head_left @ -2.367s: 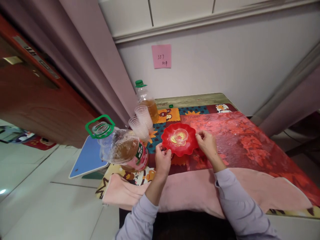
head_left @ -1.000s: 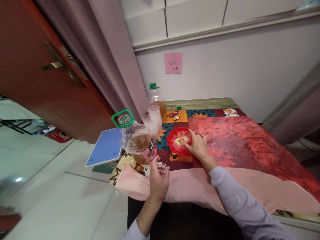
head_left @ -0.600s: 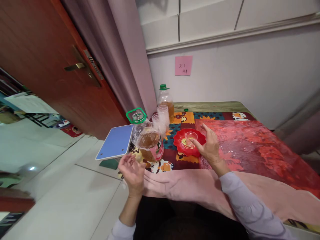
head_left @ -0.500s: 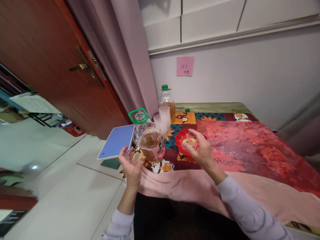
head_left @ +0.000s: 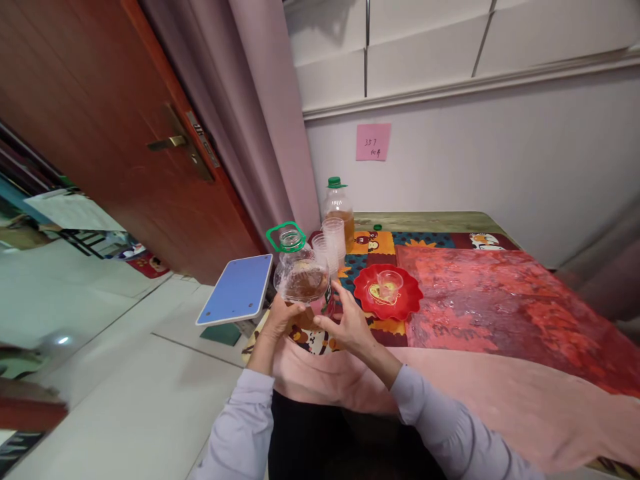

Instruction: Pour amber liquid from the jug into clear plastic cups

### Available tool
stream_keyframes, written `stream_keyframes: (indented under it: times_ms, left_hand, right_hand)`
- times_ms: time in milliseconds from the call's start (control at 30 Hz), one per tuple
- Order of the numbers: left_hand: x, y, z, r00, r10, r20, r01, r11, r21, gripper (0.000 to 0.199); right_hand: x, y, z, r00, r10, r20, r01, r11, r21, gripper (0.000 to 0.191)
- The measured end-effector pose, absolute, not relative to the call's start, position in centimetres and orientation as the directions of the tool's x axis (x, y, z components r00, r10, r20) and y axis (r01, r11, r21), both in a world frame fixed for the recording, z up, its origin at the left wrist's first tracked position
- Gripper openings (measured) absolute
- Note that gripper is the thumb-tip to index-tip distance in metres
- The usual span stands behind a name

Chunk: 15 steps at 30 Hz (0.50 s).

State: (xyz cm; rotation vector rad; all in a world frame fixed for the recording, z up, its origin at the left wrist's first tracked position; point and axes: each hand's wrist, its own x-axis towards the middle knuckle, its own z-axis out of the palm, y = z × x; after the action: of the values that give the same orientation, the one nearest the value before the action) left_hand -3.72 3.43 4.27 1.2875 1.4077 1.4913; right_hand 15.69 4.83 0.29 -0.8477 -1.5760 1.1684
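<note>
- Both hands have shifted in the past half second: the right hand (head_left: 350, 327) leaves the red scalloped dish (head_left: 411, 301) and the left hand (head_left: 283, 320) comes in from open air, meeting at the uncapped plastic juice jug (head_left: 303, 281).
- Left thumb lies across the jug's near side, fingers hidden; right thumb and fingers spread along the other flank. The frame does not show whether either grip has closed firmly.
- Flanking the jug low on its body seems meant to steady its weight from both sides.
- The jug stands by the table's (head_left: 431, 219) near-left corner, within easy reach; a clear cup (head_left: 393, 283) sits in the dish farther in from the left edge, the dish apparently serving as its saucer.
- Stacked cups (head_left: 335, 235) and a capped bottle (head_left: 338, 221) line up toward the far-left corner, likely to keep the middle free.
- Transparent and creased above, the jug shows amber-brown liquid, a pink label and a green ring handle (head_left: 271, 238).
</note>
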Motion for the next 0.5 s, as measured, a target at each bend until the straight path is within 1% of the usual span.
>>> stream_keyframes:
  times_ms: [167,300,400,500]
  left_hand:
    - [-1.3,2.1,4.3,-0.342,0.899,0.275,0.252,-0.194,0.948,0.1]
    - [0.2,0.2,4.0,-0.373,0.874,0.313,0.31,-0.2,0.929,0.099]
    - [0.2,-0.4,3.8,-0.381,0.886,0.264,0.264,-0.17,0.95,0.097]
    - [-0.1,-0.2,3.4,-0.387,0.9,0.202,0.183,-0.139,0.973,0.095]
  right_hand:
    - [16.6,5.8,-1.2,-0.312,0.91,0.274,-0.162,0.233,-0.959,0.087]
    - [17.0,6.2,-2.0,-0.302,0.899,0.317,-0.204,0.264,-0.943,0.078]
    - [16.8,5.9,-2.2,-0.296,0.891,0.345,-0.176,0.304,-0.936,0.075]
    - [16.6,5.3,-2.5,-0.27,0.897,0.351,-0.137,0.325,-0.936,0.08]
